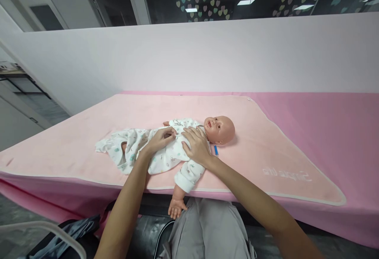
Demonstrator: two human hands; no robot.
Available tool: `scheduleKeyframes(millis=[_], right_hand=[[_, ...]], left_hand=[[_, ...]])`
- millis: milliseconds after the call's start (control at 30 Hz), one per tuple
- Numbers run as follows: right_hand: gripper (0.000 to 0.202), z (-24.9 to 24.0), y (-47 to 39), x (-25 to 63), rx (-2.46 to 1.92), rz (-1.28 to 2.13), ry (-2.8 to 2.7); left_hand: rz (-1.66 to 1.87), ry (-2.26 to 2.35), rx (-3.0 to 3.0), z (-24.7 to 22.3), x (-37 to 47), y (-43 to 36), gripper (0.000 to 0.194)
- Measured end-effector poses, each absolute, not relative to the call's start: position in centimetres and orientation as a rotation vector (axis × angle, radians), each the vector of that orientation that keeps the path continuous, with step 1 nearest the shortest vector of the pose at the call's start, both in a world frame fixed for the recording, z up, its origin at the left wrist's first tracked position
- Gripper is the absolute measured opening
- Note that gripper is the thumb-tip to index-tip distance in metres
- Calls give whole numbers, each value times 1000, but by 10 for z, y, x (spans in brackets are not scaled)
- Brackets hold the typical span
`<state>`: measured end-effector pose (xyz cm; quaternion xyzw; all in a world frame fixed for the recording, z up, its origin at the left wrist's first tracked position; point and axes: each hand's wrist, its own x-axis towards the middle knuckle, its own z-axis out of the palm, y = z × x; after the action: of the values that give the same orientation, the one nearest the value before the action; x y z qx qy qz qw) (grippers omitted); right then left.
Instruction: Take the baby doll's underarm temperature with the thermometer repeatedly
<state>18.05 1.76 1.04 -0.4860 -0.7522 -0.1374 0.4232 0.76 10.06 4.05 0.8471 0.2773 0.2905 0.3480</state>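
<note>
A baby doll (220, 130) lies on its back on a peach mat, its head to the right, dressed in a white printed outfit (168, 157). My left hand (162, 138) is at the middle of the outfit, its fingers pinched at the front edge of the cloth. My right hand (196, 145) rests flat on the doll's chest, fingers spread, just below the neck. One doll arm (177, 203) hangs over the table's front edge. The outfit's lower part lies bunched around the legs at the left.
Under the mat (266, 148) a pink cloth (331, 124) covers the table. A blue strip (216, 151) lies beside the doll's neck. A white wall (207, 57) stands behind. A chair's curved frame (56, 229) is at the lower left.
</note>
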Motion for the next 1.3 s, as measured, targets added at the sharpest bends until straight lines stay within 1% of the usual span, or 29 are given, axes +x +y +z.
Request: scheduleKeyframes(millis=[67, 167, 300, 633, 1133, 1300], right_hand=[[30, 10, 18, 180, -1227, -317, -1888], [26, 10, 19, 180, -1200, -310, -1883], [20, 8, 19, 180, -1158, -369, -1885], [21, 5, 21, 182, -1069, -435, -1823], [23, 3, 20, 183, -993, -443, -1824], [25, 3, 20, 184, -993, -439, -1836]], left_hand=[[752, 717, 2225, 39, 9, 103, 18], [760, 712, 2244, 39, 9, 105, 17], [757, 715, 2232, 39, 8, 104, 25], [710, 687, 2263, 42, 5, 99, 30], [779, 681, 2220, 42, 5, 97, 26], [779, 672, 2168, 41, 5, 97, 27]])
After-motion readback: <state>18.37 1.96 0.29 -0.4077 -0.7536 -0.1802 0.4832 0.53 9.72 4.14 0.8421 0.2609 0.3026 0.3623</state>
